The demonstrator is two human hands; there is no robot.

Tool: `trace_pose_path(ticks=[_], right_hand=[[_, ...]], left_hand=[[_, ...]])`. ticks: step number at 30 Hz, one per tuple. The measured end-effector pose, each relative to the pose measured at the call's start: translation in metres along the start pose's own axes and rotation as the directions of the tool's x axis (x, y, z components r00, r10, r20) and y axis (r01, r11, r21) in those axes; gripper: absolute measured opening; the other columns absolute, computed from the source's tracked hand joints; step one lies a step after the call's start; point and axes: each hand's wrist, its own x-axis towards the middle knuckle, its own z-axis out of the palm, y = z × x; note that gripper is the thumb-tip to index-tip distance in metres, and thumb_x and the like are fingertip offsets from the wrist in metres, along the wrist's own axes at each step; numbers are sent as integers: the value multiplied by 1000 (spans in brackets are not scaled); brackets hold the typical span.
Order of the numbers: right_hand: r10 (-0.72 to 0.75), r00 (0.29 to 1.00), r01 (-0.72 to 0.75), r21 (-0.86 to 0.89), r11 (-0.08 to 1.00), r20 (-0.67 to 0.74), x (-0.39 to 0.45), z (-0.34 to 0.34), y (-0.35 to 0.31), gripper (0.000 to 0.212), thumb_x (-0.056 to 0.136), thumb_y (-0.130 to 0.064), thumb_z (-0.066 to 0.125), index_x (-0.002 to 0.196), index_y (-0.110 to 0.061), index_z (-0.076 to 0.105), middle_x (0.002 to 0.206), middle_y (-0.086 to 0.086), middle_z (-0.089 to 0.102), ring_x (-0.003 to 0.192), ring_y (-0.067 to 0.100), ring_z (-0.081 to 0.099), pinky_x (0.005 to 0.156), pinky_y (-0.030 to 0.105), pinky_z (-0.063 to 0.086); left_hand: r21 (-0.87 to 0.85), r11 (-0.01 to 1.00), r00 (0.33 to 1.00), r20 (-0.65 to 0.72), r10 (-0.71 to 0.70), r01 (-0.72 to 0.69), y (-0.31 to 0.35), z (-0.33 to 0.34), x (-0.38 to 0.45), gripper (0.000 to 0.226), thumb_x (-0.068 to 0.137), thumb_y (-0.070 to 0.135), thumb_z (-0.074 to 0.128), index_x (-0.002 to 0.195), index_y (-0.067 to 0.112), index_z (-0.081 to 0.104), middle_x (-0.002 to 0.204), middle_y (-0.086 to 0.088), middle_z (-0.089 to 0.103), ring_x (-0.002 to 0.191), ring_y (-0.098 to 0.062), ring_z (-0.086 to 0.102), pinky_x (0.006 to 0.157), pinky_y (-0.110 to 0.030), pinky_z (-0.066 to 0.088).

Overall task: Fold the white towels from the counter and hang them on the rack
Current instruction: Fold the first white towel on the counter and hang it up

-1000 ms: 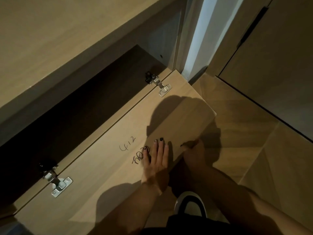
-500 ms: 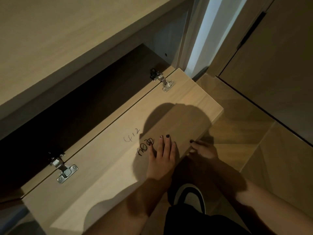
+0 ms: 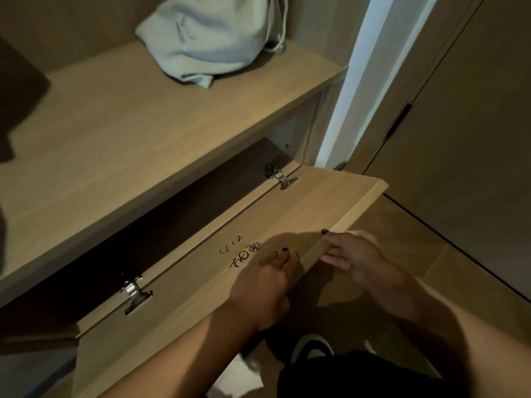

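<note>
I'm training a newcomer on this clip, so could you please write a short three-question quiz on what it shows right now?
1. True or false: the flap door is fully closed.
2. Which hand grips the door's free edge with thumb on top: A left, B right?
3. What lies on the shelf above?

Key: 1 false, it hangs open on its hinges. 2 B, right hand; left hand rests on the panel. 3 A pale cloth bag.

Matt wood-grain door, shiny metal hinges.
</note>
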Motion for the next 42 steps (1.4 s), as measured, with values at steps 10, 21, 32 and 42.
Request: trace_pose_path(ticks=[10, 21, 32, 42], right_hand=[[-64, 995, 65, -6, 998, 80, -22, 45, -64, 28, 90, 3, 61, 115, -6, 55, 104, 17, 70, 87, 27, 72, 63, 32, 60], [-208, 961, 220, -48, 974, 180, -23, 92, -93, 32, 98, -8, 54, 129, -12, 46, 118, 15, 61, 92, 24, 71, 64, 28, 62], [-76, 949, 10, 212, 977, 305, -67, 143, -92, 45, 106, -29, 37, 151, -26, 31, 157, 12, 26, 140, 41, 31, 106, 52, 43], [-125, 933, 56, 209, 976, 336, -68, 171, -111, 64, 95, -39, 59, 151, -23, 32, 159, 3, 26, 147, 29, 21, 108, 60, 36]], left_hand=[[-186, 982, 989, -150, -7, -21, -35, -52, -19, 29, 100, 28, 47, 127, 35, 48, 113, 12, 58, 98, -3, 57, 87, -28, 52], [214, 890, 756, -626, -191, 402, -61, -93, -33, 113, 57, 57, 83, 150, 13, 35, 156, -19, 26, 139, -35, 24, 105, -54, 35], [136, 839, 669, -676, -310, 526, -86, -98, -29, 96, 77, 60, 67, 153, 13, 31, 156, -13, 35, 144, -32, 33, 114, -52, 31], [125, 862, 560, -803, -202, 491, -95, -89, -22, 67, 87, 30, 70, 146, 11, 45, 146, -15, 49, 135, -33, 46, 106, -48, 40]])
